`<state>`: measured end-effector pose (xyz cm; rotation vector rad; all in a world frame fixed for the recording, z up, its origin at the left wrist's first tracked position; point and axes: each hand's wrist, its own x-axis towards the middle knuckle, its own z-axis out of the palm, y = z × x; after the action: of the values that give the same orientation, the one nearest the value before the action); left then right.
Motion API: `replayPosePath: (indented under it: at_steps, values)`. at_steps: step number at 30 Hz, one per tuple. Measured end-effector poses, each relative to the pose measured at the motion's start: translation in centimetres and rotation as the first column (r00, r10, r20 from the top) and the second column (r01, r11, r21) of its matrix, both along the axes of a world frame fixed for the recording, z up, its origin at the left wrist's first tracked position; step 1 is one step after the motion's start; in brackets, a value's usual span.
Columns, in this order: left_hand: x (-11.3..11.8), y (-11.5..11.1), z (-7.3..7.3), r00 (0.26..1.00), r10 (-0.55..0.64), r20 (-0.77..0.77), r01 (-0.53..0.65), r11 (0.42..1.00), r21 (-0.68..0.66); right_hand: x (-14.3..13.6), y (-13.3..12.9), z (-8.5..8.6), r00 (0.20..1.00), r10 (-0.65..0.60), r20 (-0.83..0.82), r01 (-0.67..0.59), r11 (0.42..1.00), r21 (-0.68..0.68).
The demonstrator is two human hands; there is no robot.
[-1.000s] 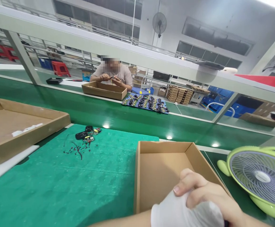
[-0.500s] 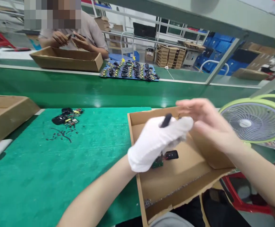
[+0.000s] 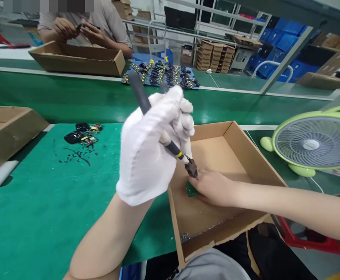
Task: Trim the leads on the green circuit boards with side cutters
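Note:
My left hand (image 3: 152,147), in a white glove, is wrapped around dark-handled pliers (image 3: 174,149). Their dark jaws (image 3: 191,168) point down to the right, close above the fingers of my other hand. My bare right hand (image 3: 213,186) reaches into a shallow cardboard box (image 3: 213,146), its fingers bent and closed at a small green circuit board (image 3: 191,189). Only a corner of that board shows; the fingertips and whatever else lies beneath the hand are hidden.
On the green mat (image 3: 41,206) lie black casings with small boards (image 3: 83,134) and dark scraps (image 3: 78,154). A cardboard box (image 3: 9,132) stands at left, a green fan (image 3: 312,144) at right. Across the bench, a person (image 3: 85,31) works behind a box and a tray of boards (image 3: 161,74).
My gloved left hand has moved left and up with the pliers, whose jaws now show. My right hand has come down into the box onto the circuit board, covering the black piece beside it.

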<state>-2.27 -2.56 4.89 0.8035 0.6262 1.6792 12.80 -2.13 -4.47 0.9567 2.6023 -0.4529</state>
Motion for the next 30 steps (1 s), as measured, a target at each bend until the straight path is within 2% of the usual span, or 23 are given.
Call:
replayPosePath:
  at_steps: [4,7,8,9,11,13,14,15,17,19,22,24,26,27,30]
  values:
    - [-0.3,-0.1,-0.1,1.0,0.017,0.008,-0.017,1.0,0.026,1.3,0.6,1.8,0.991,-0.106,-0.076,0.105,0.994,-0.017]
    - [-0.4,0.3,-0.3,0.998,0.053,0.044,-0.054,0.998,0.031,4.3,0.6,3.3,0.933,-0.292,-0.211,0.277,0.956,-0.1]
    - [-0.4,0.4,-0.4,0.997,0.058,0.048,-0.06,0.998,0.035,5.5,0.4,3.7,0.848,-0.433,-0.306,0.376,0.898,-0.228]
    - [-0.3,0.6,-0.5,0.997,0.065,0.049,-0.067,0.997,0.038,6.6,0.0,3.8,0.729,-0.567,-0.384,0.437,0.817,-0.377]
    - [-0.1,0.9,-0.7,0.995,0.084,0.046,-0.086,0.995,0.046,8.5,-1.1,3.9,0.44,-0.777,-0.451,0.435,0.624,-0.65]
    - [0.2,1.1,-0.9,0.993,0.11,0.031,-0.112,0.993,0.041,9.6,-2.5,3.6,0.185,-0.875,-0.446,0.322,0.483,-0.814]
    - [0.4,1.1,-1.0,0.993,0.118,0.011,-0.118,0.993,0.03,9.9,-3.2,3.4,0.089,-0.902,-0.422,0.249,0.431,-0.868]
    - [0.6,1.2,-1.1,0.992,0.128,-0.01,-0.128,0.992,0.017,9.9,-3.9,3.2,0.017,-0.919,-0.393,0.169,0.39,-0.905]
    - [0.8,1.2,-1.3,0.99,0.136,-0.046,-0.137,0.99,-0.018,9.7,-5.1,2.8,-0.066,-0.935,-0.348,0.024,0.347,-0.938]
    - [0.8,1.3,-1.6,0.991,0.125,-0.055,-0.126,0.992,-0.024,9.1,-5.9,2.3,-0.112,-0.931,-0.348,-0.075,0.357,-0.931]
    - [0.8,1.3,-1.9,0.992,0.098,-0.077,-0.098,0.995,-0.004,8.2,-6.8,1.4,-0.161,-0.884,-0.439,-0.084,0.455,-0.886]
    - [0.8,1.1,-2.0,0.988,0.102,-0.115,-0.103,0.995,-0.007,7.5,-7.2,0.7,-0.191,-0.826,-0.531,0.025,0.537,-0.843]
    - [0.9,0.8,-1.9,0.984,0.101,-0.144,-0.104,0.995,-0.009,7.0,-7.7,0.1,-0.177,-0.754,-0.632,0.205,0.6,-0.773]
    - [0.9,0.7,-1.9,0.984,0.09,-0.151,-0.092,0.996,-0.009,6.8,-8.0,-0.2,-0.145,-0.716,-0.683,0.309,0.623,-0.719]
    - [1.2,0.3,-1.7,0.989,-0.002,-0.145,0.001,1.0,-0.007,6.4,-8.5,-0.6,0.022,-0.612,-0.791,0.562,0.662,-0.497]
